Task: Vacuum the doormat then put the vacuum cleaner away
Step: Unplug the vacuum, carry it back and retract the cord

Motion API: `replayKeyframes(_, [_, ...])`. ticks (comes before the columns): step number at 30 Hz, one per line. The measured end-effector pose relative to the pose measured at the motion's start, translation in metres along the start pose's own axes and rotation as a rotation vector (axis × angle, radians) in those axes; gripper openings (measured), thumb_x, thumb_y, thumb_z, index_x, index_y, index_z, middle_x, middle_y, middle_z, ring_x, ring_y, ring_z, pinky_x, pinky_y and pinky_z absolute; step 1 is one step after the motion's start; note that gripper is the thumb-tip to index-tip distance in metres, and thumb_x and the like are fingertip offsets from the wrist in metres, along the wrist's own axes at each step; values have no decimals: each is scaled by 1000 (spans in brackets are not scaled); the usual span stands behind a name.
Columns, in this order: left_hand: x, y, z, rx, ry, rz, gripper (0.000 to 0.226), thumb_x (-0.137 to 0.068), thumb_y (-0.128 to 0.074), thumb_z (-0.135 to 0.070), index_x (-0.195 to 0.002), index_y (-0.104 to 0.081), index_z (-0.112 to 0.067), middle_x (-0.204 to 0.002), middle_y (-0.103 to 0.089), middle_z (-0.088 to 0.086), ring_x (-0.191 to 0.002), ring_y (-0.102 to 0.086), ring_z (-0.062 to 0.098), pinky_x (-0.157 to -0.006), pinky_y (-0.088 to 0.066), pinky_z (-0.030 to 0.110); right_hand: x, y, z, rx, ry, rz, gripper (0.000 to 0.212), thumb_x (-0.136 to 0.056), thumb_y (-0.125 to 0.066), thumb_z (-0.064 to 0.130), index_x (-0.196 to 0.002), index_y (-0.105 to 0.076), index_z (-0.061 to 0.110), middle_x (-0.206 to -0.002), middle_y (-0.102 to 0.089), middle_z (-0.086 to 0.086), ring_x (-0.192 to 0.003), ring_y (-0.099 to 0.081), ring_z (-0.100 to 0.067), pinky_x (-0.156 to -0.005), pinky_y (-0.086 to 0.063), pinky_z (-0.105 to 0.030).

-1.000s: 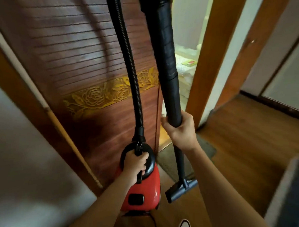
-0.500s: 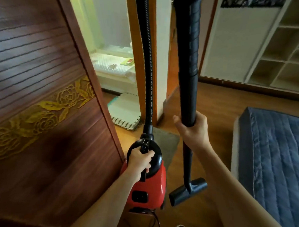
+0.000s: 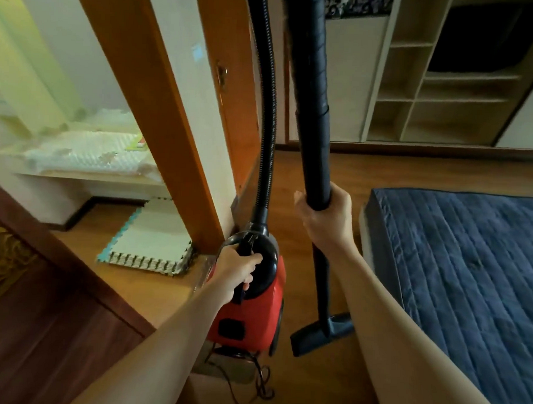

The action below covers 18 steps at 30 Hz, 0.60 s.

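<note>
- Your left hand (image 3: 236,272) curls its fingers tight round the black top handle of the red vacuum cleaner (image 3: 251,320), the canister hanging below your knuckles.
- Your right hand (image 3: 327,219) grips the black wand (image 3: 312,112), fingers closed round it; the floor nozzle (image 3: 320,332) sits well below that fist, just beside the canister.
- The ribbed hose (image 3: 267,110) rises from just above your left fingers, between the wand and the door frame (image 3: 159,105).
- The grey doormat (image 3: 215,369) shows only in part, under the canister, near the black cord (image 3: 260,381).
- A blue mattress (image 3: 469,287) lies to the outer side of your right fingers.
</note>
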<state>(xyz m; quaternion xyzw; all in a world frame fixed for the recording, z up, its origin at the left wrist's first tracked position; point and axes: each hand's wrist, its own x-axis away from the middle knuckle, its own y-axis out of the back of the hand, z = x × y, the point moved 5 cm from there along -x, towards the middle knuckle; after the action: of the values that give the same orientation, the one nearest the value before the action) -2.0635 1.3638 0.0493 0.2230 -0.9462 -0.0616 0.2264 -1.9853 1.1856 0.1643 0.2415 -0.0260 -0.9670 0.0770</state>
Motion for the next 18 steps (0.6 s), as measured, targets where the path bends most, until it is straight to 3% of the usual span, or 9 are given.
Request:
replayKeyframes(3, [-39, -15, -25, -8, -18, 15, 19, -87, -61, -2, -77, -51, -14, -46, -39, -4, -36, -30, 14, -39, -28, 26, -36, 9, -14, 9, -6, -58, 31, -88, -71, 4, -71, -51, 20, -59, -52, 1, -48, -50, -20, -45, -46, -26])
replayKeyframes(6, [-85, -29, -45, -22, -23, 32, 19, -86, -61, -2, -76, -51, -13, -45, -38, -3, -35, -29, 14, -40, -27, 27, -72, 12, -36, 20, -30, -101, 36, -88, -71, 2, -69, -50, 24, -57, -51, 9, -47, -48, -6, -47, -43, -17])
replayKeyframes(18, [-315, -68, -132, -43, -26, 202, 16, -87, -63, -6, -76, -53, -12, -46, -40, -4, -35, -30, 13, -39, -28, 26, -265, -30, -153, 138, -83, -197, 37, -88, -72, 5, -68, -50, 26, -52, -51, 12, -46, -47, -5, -46, -42, -17])
